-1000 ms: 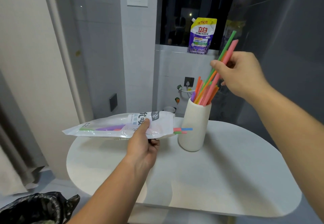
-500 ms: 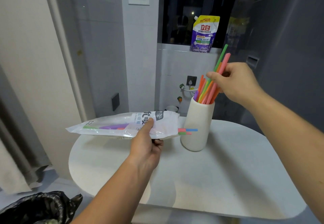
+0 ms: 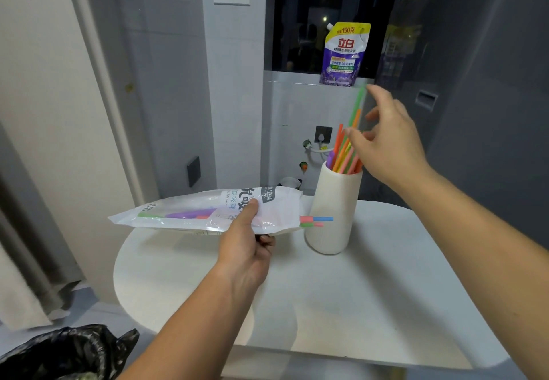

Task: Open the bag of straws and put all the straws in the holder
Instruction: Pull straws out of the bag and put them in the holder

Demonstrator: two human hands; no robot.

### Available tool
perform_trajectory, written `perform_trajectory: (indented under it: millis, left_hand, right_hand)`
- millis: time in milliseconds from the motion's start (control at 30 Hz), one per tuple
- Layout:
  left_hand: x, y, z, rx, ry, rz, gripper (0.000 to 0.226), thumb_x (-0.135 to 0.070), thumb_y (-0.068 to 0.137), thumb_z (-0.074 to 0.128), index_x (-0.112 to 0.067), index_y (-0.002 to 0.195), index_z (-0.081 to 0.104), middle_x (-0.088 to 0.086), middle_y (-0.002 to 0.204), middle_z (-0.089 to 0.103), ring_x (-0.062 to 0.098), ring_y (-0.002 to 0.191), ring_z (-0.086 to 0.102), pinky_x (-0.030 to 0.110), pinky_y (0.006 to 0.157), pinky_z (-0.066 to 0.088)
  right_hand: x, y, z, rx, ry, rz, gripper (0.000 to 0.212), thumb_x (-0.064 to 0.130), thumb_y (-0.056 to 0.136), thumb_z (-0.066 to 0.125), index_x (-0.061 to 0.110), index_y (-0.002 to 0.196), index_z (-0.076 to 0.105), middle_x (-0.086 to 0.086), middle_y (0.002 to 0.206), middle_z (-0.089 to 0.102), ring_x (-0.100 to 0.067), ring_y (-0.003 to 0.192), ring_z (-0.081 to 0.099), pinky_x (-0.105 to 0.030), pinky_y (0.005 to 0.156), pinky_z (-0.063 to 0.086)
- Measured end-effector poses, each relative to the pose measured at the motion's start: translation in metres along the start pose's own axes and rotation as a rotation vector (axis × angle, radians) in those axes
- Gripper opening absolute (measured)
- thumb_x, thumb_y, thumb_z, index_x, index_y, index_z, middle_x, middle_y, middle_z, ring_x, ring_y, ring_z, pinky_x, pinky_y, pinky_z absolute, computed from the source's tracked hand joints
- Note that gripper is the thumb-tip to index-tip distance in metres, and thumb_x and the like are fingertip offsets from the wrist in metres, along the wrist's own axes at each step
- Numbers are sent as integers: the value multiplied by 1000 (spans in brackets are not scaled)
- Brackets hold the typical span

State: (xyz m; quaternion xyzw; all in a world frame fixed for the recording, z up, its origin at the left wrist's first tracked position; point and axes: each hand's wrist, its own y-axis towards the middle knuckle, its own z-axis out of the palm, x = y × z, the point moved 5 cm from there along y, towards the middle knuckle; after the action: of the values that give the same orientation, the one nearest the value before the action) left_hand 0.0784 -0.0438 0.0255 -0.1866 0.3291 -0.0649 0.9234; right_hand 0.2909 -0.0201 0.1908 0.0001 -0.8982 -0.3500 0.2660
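The left hand (image 3: pixel 246 257) grips a clear-and-white plastic bag of straws (image 3: pixel 193 213) at its near edge, thumb on top, holding it roughly level above the far left part of the white oval table (image 3: pixel 386 290). Pink, blue and green straw ends (image 3: pixel 316 221) poke from the bag's open right end, just beside the cream ribbed cylindrical holder (image 3: pixel 332 216). The holder stands upright on the table with a bunch of orange, pink and purple straws (image 3: pixel 344 153) leaning in it (one tall green straw (image 3: pixel 359 104) rises well above the rest). The right hand (image 3: pixel 389 147) hovers just right of that bunch, fingers spread and clasping nothing.
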Motion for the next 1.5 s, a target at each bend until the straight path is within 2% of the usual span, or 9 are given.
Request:
perform_trajectory:
  millis: [100, 200, 400, 600, 800, 1067, 1233, 1333, 1500]
  left_hand:
    - [1, 0, 0, 4, 1, -1, 8, -16, 95, 70, -21, 99, 65, -9, 64, 69, 2, 42, 57, 14, 37, 37]
    - [1, 0, -1, 2, 1, -1, 11, -16, 95, 70, -21, 102, 64, -8, 68, 69, 2, 43, 58, 14, 38, 37]
    - [0, 0, 0, 9, -5, 4, 17, -15, 94, 71, -21, 109, 64, -8, 70, 70, 3, 45, 59, 14, 38, 39]
    - [0, 0, 1, 10, 3, 5, 18, -16, 95, 71, -21, 110, 63, -7, 73, 69, 3, 44, 58, 14, 38, 38]
    - [-2, 0, 0, 8, 9, 1, 13, -16, 95, 70, -21, 106, 63, -7, 70, 68, 3, 43, 56, 14, 38, 37]
    - [-1, -2, 2, 18, -6, -23, 8, -16, 95, 70, -21, 97, 64, -9, 62, 69, 2, 43, 56, 14, 37, 36]
    - [0, -1, 1, 17, -17, -24, 8, -15, 95, 70, -21, 97, 64, -9, 63, 70, 3, 45, 57, 14, 38, 36]
    - [-1, 0, 1, 20, -26, -20, 9, -15, 95, 70, -21, 98, 64, -9, 62, 70, 3, 44, 58, 14, 38, 36]
    - [-4, -1, 5, 66, -13, 31, 11, -19, 95, 70, -21, 105, 64, -9, 71, 71, 2, 48, 60, 15, 39, 37]
  right_hand:
    - [8, 0, -1, 16, -35, -93, 68, 24, 96, 58, 27, 155, 24, 1, 151, 39, -19, 136, 38, -49, 105, 47]
    - [12, 1, 5, 112, -101, -134, 64, 22, 100, 48, 22, 157, 20, 0, 159, 32, -19, 146, 27, -51, 115, 35]
    - [11, -4, 5, 97, 54, -79, 76, 36, 99, 55, 45, 153, 2, 6, 156, 39, -23, 125, 57, -55, 96, 53]
    - [20, -1, 3, 60, -76, -118, 58, 37, 103, 47, 34, 155, 22, -3, 138, 56, -22, 116, 58, -51, 91, 55]
    - [11, -7, 18, 226, -279, -101, 48, 40, 102, 47, 21, 145, 48, -5, 148, 51, -28, 137, 40, -49, 109, 36]
    - [12, -10, 15, 180, -216, -33, 59, 38, 101, 48, 18, 153, 27, -8, 146, 51, -31, 133, 46, -54, 106, 42]
    - [5, -11, 24, 335, -447, -88, 49, 41, 106, 31, 12, 141, 50, -8, 157, 38, -27, 149, 25, -48, 118, 21]
    - [5, -13, 17, 202, -327, -84, 53, 41, 105, 36, 15, 151, 36, -6, 161, 32, -26, 151, 21, -47, 120, 20]
    - [16, -66, 0, -236, 131, -57, 36, 33, 98, 39, 14, 118, 61, -5, 118, 60, -26, 114, 49, -39, 99, 40]
